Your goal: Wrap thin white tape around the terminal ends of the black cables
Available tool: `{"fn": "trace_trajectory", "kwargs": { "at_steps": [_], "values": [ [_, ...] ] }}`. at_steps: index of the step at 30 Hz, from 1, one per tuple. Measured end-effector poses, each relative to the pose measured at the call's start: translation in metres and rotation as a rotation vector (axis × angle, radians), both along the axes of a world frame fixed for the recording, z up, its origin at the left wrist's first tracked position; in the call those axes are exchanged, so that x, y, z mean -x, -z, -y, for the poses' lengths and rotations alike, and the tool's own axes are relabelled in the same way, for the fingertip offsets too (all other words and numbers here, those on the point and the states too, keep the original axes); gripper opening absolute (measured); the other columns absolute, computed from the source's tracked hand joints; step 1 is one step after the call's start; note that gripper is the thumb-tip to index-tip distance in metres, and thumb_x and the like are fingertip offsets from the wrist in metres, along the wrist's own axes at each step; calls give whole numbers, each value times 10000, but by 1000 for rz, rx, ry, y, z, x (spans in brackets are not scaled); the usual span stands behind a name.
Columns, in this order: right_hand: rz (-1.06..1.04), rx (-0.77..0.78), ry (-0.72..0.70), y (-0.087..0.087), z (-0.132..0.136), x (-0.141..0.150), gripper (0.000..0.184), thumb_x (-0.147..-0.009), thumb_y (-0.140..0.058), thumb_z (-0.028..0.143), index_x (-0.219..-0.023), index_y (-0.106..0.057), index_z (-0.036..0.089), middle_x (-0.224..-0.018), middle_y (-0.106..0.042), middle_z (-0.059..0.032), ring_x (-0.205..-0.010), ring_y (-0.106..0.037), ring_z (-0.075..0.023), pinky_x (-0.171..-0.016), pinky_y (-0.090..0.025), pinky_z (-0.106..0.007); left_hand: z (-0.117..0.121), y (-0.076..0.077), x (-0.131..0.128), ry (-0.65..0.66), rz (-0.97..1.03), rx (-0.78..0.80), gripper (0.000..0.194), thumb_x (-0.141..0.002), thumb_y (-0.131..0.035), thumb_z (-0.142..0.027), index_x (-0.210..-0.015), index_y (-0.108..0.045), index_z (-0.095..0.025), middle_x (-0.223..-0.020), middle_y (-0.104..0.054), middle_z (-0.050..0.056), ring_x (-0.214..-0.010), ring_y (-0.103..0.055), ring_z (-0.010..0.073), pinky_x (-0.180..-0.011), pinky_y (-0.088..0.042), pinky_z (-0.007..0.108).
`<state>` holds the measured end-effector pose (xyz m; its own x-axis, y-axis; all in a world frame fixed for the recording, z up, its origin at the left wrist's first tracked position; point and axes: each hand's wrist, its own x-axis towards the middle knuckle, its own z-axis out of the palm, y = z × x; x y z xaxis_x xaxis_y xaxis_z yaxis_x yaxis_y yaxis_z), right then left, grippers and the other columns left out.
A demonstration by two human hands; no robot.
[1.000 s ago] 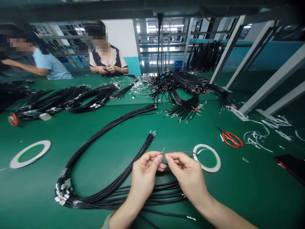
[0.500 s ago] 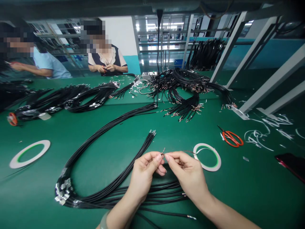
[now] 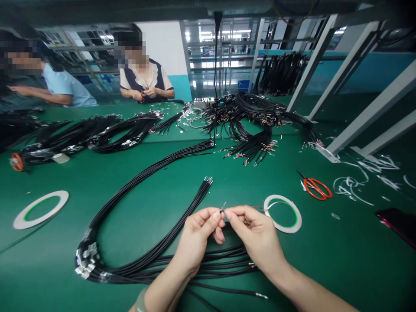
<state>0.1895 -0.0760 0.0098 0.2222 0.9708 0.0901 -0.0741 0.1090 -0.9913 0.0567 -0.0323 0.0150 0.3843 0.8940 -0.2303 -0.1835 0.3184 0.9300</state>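
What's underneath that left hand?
Black cables run below the left hand, at the wrist, and show on both sides over the green table. Whatever hand and wrist cover directly can't be seen.

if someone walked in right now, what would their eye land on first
Probably the left hand and right hand, meeting at lower centre with a thin wire at their fingertips. Next, likely the black cables looping over the green table, mostly left of the hands. The orange scissors also stand out, lying on the table's right side.
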Motion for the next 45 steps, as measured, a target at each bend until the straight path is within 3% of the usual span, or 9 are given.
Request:
{"fn": "trace_trajectory", "kwargs": {
  "at_steps": [10, 16, 21, 31, 38, 45],
  "values": [
    [40, 33, 22, 6, -4, -3, 143, -853, -630, 285, -829, -707, 168, -667, -688, -17, -623, -619, -153, -564, -476, -242, -3, 1, 4, 88, 19, 5, 203, -824, -654, -311, -748, -658, -124, -591, -616, -13, -430, -466, 46, -485, -378, 168],
    [25, 52, 34, 10, -4, -2, 177, -852, -627, 316, -807, -688, 156, -616, -652, -5, -574, -590, -143, -540, -460, -239, -4, 0, -1, -73, -107, 15, 274, -638, -816, -282, -792, -652, -125, -584, -682, 2, -477, -627, 106, -491, -494, 186],
    [8, 55, 23, 10, -3, 1, 165, -850, -629, 310, -808, -679, 158, -631, -645, -9, -609, -605, -152, -572, -478, -247, -4, 0, -3, -129, -154, -35, 263, -649, -796, -319, -756, -682, -108, -584, -720, 43, -541, -686, 147, -545, -557, 210],
    [6, 81, 5, 7, -4, -2, 205, -836, -643, 346, -760, -678, 158, -572, -628, -2, -620, -617, -170, -589, -495, -268, -1, -2, 1, -14, -116, -34, 224, -755, -719, -331, -781, -654, -118, -526, -698, 28, -453, -624, 107, -505, -516, 184],
    [-25, 32, -22, 3, -3, -1, 138, -850, -637, 276, -812, -709, 164, -712, -717, -29, -614, -632, -142, -577, -501, -238, -2, 0, 3, 46, -25, 23, 190, -792, -691, -297, -755, -650, -115, -504, -668, 10, -448, -603, 89, -493, -483, 163],
    [-67, 23, -55, 0, -5, -1, 137, -854, -632, 267, -798, -699, 161, -691, -715, -25, -600, -642, -147, -596, -512, -259, -2, -2, 4, 90, 9, 67, 225, -818, -662, -304, -697, -638, -115, -481, -630, 3, -412, -545, 68, -469, -425, 152]
  ]
}}
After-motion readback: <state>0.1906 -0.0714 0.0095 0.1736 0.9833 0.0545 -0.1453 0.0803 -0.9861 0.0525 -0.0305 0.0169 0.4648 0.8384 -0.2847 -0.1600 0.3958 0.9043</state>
